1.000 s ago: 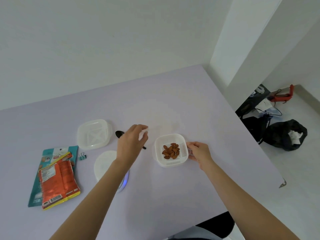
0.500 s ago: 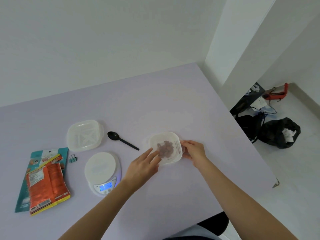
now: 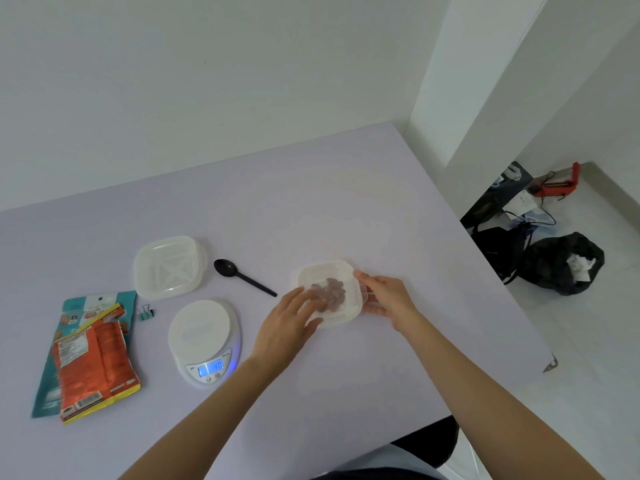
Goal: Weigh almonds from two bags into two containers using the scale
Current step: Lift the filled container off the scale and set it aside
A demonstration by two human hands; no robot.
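A white square container (image 3: 341, 271) with brown almonds (image 3: 329, 292) inside sits on the lilac table (image 3: 311, 209), covered by a clear lid. My left hand (image 3: 291, 323) lies flat with straight fingers pressing on the lid's near-left part. My right hand (image 3: 384, 296) holds the container's right edge. A second lidded white container (image 3: 168, 266) stands at the left. A round white scale (image 3: 204, 341) with a lit blue display is in front of it. An orange almond bag (image 3: 93, 362) lies on a teal bag (image 3: 74, 306) at far left.
A black spoon (image 3: 242, 276) lies between the two containers. A small teal binder clip (image 3: 145, 312) sits beside the bags. The table's right edge drops to a floor with black bags (image 3: 561, 265) and a red tool (image 3: 557, 183).
My left hand came from near the spoon to the almond container and a clear lid now covers it. The view shifted slightly right; the scale is uncovered.
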